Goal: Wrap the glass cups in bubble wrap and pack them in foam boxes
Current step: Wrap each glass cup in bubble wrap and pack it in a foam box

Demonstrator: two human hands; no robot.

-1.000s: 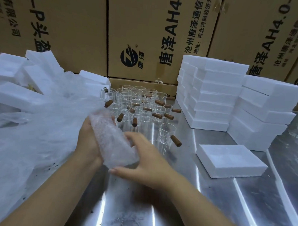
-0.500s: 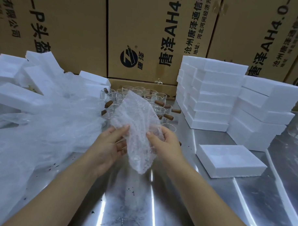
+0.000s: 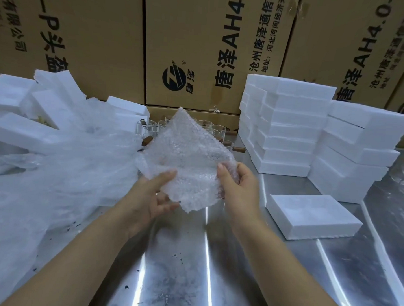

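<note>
Two bare hands are holding a sheet of bubble wrap (image 3: 187, 157) up above a steel table (image 3: 180, 278). The left hand (image 3: 152, 198) is pinching the sheet's lower left edge, thumb lying on the near face and fingers curling beneath. The right hand (image 3: 240, 187) is gripping the right edge, thumb in front and fingers folding behind. The sheet is standing like a diamond, its long axis running from the loose bottom corner between the wrists up to a top corner that is pointing away, toward a wall of printed cardboard cartons (image 3: 200, 38). Behind it, a cluster of glass cups (image 3: 151, 128) is standing upright on the table, mostly hidden by the sheet, with brown handles (image 3: 239, 150) sticking out sideways. To the right, white foam boxes (image 3: 286, 123) are sitting in two stacks, and a single foam box (image 3: 313, 216) is lying flat on the table just in front of them. To the left, a heap of clear plastic film (image 3: 58, 170) is spilling across the table, with more foam pieces (image 3: 16, 130) lying tilted on and behind it.
</note>
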